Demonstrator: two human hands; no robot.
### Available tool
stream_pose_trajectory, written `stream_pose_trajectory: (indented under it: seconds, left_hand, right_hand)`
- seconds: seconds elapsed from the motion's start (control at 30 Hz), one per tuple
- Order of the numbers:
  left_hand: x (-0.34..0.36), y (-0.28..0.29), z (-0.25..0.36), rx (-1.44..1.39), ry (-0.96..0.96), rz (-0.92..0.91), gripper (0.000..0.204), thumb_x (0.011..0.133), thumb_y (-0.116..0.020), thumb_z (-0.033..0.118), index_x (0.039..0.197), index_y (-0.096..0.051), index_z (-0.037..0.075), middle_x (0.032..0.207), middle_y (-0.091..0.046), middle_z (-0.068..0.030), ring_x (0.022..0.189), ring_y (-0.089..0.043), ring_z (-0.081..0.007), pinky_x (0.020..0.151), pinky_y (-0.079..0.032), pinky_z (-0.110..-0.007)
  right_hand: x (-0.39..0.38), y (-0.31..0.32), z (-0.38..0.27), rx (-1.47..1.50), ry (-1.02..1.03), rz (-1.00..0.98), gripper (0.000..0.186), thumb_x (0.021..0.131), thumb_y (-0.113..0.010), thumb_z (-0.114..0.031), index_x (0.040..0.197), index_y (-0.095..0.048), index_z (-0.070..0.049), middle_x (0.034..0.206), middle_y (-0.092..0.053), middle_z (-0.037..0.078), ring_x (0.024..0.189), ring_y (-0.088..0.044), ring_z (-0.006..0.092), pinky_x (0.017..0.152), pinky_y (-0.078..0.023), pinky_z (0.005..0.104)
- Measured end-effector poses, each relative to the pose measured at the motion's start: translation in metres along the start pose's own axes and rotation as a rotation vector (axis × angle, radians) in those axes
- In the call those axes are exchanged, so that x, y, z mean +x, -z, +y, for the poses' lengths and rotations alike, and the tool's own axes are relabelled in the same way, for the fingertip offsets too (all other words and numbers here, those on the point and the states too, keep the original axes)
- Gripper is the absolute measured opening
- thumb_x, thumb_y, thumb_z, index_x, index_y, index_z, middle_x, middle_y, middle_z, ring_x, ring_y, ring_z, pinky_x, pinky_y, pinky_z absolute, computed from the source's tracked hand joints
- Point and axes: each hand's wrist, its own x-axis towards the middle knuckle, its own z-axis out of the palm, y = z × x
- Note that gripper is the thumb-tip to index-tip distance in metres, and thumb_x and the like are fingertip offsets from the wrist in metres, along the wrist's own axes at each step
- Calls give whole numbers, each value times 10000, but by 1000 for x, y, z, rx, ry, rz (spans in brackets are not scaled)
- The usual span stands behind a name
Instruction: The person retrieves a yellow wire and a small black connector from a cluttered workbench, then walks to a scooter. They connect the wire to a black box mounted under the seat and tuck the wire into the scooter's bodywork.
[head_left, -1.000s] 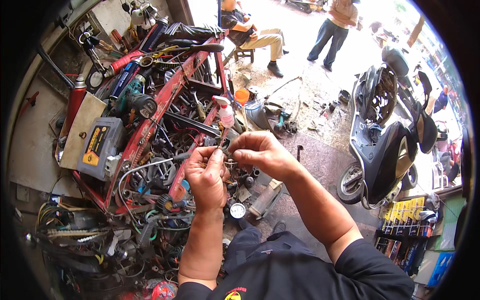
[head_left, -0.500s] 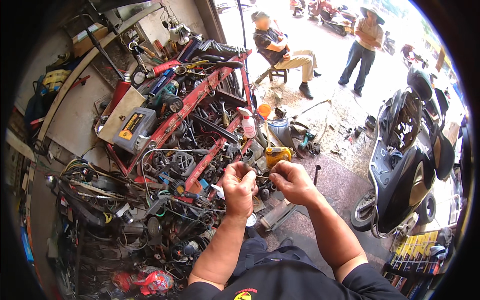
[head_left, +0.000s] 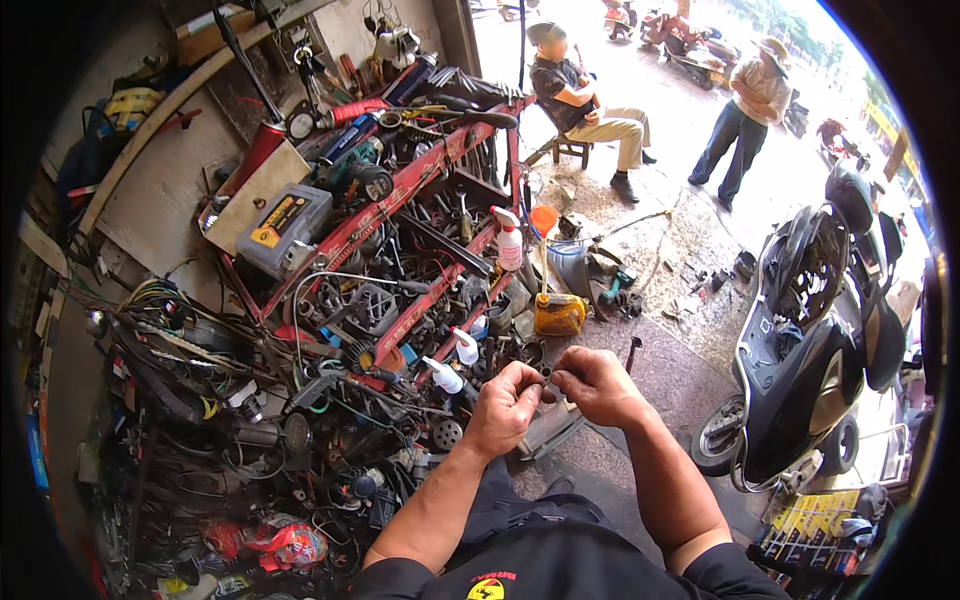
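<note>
My left hand (head_left: pixel 508 405) and my right hand (head_left: pixel 598 388) meet in front of my body. Both are closed in a pinch, their fingertips almost touching. Between them is something small and dark, too small and too covered by the fingers to name. Just left of my left hand stand two white-topped bottles (head_left: pixel 445 377). Beyond the hands sits a yellow oil jug (head_left: pixel 560 315), with an orange funnel (head_left: pixel 544 220) above it.
A red metal rack (head_left: pixel 400 200) heaped with tools and parts fills the left, with a grey plastic case (head_left: pixel 285 230) on it. At the right stands a partly stripped black scooter (head_left: pixel 815 340). One person sits (head_left: pixel 590 110) and another stands (head_left: pixel 740 115) outside.
My hands have drawn closer together; the thin wire-like strand seen stretched between them earlier no longer shows. The view has shifted, and the white-topped bottles are less covered by my left hand.
</note>
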Motion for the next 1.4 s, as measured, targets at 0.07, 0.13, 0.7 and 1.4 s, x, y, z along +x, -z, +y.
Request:
stream_pose_trajectory:
  seconds: [0.07, 0.13, 0.7, 1.4]
  left_hand:
    - [-1, 13, -6, -239, 181, -27, 50, 954, -523, 57, 985, -557, 38, 808, -657, -25, 559, -503, -42, 494, -413, -210]
    - [0, 25, -9, -341, 224, -59, 81, 968, -501, 55, 1039, -533, 75, 814, -616, -8, 551, -463, -35, 491, -365, -188]
    - [25, 143, -30, -447, 238, 212, 102, 971, -481, 83, 949, -563, 26, 662, -502, -10, 498, -413, -56, 434, -336, -205]
    - [21, 205, -32, -461, 136, 422, 120, 983, -501, 106, 942, -569, 16, 722, -610, -53, 520, -465, -55, 477, -384, -207]
  right_hand:
    - [6, -10, 1, -30, -74, -35, 100, 843, -658, -83, 863, -639, 13, 722, -624, 132, 667, -600, 201, 625, -483, 337]
    - [17, -18, 1, -56, -119, -66, 116, 835, -662, -104, 868, -652, 7, 742, -656, 178, 693, -660, 271, 660, -510, 364]
    - [325, -34, -52, -316, 394, 150, 148, 835, -616, -135, 879, -653, 1, 816, -653, 216, 793, -657, 369, 728, -521, 432]
    - [519, -61, -66, -1069, 32, 103, 220, 724, -649, -132, 899, -706, -13, 990, -694, 197, 950, -682, 322, 839, -545, 399]
